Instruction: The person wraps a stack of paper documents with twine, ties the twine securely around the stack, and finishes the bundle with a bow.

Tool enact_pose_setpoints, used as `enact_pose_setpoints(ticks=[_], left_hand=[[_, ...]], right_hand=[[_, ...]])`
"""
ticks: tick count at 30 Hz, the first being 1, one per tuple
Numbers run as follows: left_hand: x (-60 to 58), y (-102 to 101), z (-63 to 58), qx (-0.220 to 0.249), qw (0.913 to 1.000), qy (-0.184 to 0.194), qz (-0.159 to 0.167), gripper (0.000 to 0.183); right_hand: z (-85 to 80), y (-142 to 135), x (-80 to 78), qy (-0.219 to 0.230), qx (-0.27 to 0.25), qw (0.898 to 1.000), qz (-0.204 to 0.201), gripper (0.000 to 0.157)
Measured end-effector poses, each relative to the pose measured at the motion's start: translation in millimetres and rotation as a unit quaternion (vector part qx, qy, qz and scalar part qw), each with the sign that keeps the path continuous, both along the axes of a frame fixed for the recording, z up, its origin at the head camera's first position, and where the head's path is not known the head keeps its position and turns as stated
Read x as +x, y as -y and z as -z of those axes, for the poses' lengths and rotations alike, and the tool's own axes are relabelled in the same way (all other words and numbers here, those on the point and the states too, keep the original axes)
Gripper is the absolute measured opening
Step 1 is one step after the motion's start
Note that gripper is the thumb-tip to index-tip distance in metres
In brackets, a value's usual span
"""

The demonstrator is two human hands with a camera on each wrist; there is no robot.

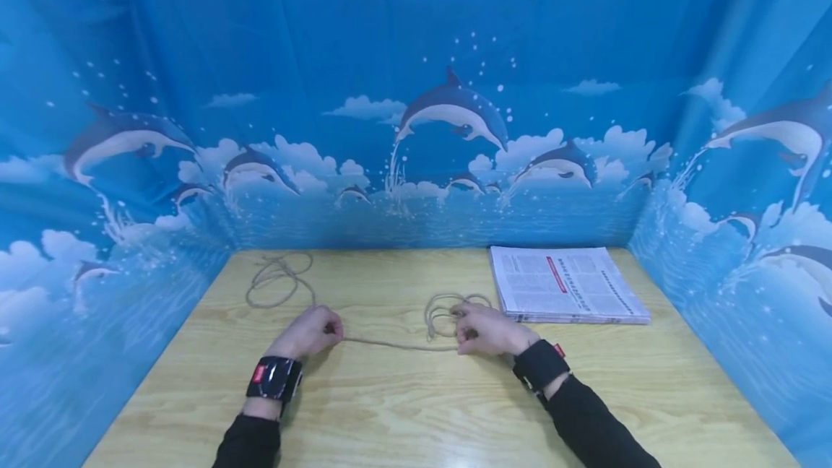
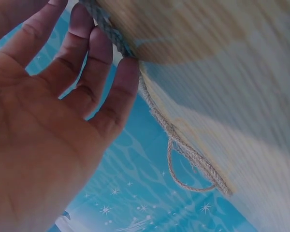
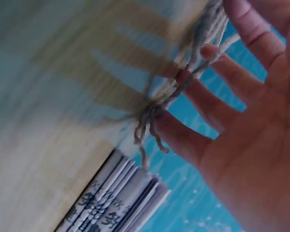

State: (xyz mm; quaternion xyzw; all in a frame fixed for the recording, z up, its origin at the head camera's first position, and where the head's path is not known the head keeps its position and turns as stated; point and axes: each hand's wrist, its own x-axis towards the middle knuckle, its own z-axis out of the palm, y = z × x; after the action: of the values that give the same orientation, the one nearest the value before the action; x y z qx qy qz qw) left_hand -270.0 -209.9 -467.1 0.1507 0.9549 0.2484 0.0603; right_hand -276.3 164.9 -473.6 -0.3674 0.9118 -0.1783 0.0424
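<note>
A thin beige rope (image 1: 399, 345) runs nearly straight across the table between two hands. My left hand (image 1: 308, 331) pinches it at one end of this stretch, and behind that hand the rope trails into a loose coil (image 1: 273, 280). With thumb and finger, my right hand (image 1: 487, 329) pinches the other end. Other right fingers lie spread at a looped bundle of rope (image 1: 438, 313). From the left wrist, the last fingers of the left hand (image 2: 53, 111) rest along the rope (image 2: 157, 113). Frayed rope ends (image 3: 147, 130) show by the right little finger.
A stack of folded newspapers (image 1: 565, 284) lies at the back right, just beyond the right hand. The wooden table (image 1: 390, 417) is bounded at the back and sides by a blue dolphin-print curtain (image 1: 338, 35). Each wrist wears a black strap (image 1: 541, 365).
</note>
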Motion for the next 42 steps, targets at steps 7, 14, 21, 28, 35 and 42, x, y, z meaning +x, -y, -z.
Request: enact_pose_setpoints(ticks=[7,14,21,28,35,42], left_hand=[[0.5,0,-1.5,0.007,1.0000,0.004,0.001,0.012],[3.1,-6,-0.1,0.029,0.9991,0.032,0.001,0.009],[3.1,-12,1.1,0.036,0.9985,0.041,0.008,0.009],[6.0,-19,2.3,0.045,0.9973,0.042,0.039,0.010],[9.2,-24,1.4,0.050,0.9968,0.030,0.055,0.009],[6.0,-14,4.0,0.063,0.9954,0.040,0.059,0.008]], right_hand=[[1.5,3,8.1,-0.085,-0.011,0.996,0.002,0.025],[-1.3,-8,19.0,-0.016,-0.057,0.998,0.027,0.019],[-11.3,-30,31.6,0.090,-0.075,0.993,0.027,0.022],[-24.6,-58,41.6,0.178,-0.035,0.979,0.096,0.025],[-30.6,-99,38.5,0.189,0.002,0.970,0.153,0.024],[-29.6,-142,36.6,0.199,0.016,0.954,0.225,0.022]])
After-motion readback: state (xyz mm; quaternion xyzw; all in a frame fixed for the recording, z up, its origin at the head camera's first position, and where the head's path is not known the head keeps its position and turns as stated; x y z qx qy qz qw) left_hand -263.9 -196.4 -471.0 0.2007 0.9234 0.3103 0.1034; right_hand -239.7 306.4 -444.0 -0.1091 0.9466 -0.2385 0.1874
